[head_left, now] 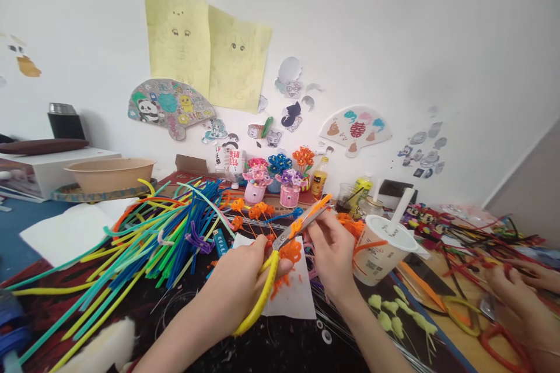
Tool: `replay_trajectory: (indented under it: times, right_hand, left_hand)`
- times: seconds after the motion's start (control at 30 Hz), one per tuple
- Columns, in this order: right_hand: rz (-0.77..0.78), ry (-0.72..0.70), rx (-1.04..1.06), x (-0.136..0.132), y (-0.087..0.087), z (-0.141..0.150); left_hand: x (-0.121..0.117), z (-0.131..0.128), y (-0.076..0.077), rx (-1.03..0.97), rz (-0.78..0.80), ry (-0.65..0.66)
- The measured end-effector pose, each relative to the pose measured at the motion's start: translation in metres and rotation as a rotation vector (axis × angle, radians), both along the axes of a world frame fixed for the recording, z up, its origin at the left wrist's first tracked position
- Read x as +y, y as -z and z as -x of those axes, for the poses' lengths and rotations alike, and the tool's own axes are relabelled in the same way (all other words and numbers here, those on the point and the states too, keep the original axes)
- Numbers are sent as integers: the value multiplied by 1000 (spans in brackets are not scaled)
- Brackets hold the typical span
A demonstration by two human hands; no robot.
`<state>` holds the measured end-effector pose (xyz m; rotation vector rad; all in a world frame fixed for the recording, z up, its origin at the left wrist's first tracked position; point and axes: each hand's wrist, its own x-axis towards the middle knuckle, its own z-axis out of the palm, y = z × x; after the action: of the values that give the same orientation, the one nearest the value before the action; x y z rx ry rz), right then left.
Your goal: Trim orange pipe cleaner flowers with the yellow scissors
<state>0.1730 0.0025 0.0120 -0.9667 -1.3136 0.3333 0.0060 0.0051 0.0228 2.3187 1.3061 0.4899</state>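
Observation:
My left hand [234, 282] is closed around the yellow handles of a pair of scissors [263, 297], whose blades point up and to the right. Along the blades runs an orange pipe cleaner [322, 204], with an orange looped part [292, 250] just below. My right hand [331, 250] is closed beside the blade tips, its fingers pinched at the orange pipe cleaner. Below both hands lies white paper [301, 303] scattered with orange fuzz. Several finished orange pipe-cleaner flowers [261, 210] are just behind the scissors.
Bundled coloured pipe cleaners [175, 239] cover the left side. A lidded drink cup [380, 250] with a straw stands close to my right hand. Small flower pots [289, 193] and a bottle [320, 178] line the wall. Another person's hand [511, 297] is at far right, near red-handled scissors [505, 344].

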Motion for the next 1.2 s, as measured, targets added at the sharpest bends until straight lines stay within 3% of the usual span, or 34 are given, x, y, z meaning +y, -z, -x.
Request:
replay_trajectory:
  times: [1.0, 1.2]
  right_hand:
    - [43, -34, -82, 2, 0, -5]
    - [46, -27, -84, 2, -1, -4]
  left_hand:
    - [6, 3, 7, 52, -56, -27]
    - [5, 4, 10, -64, 6, 40]
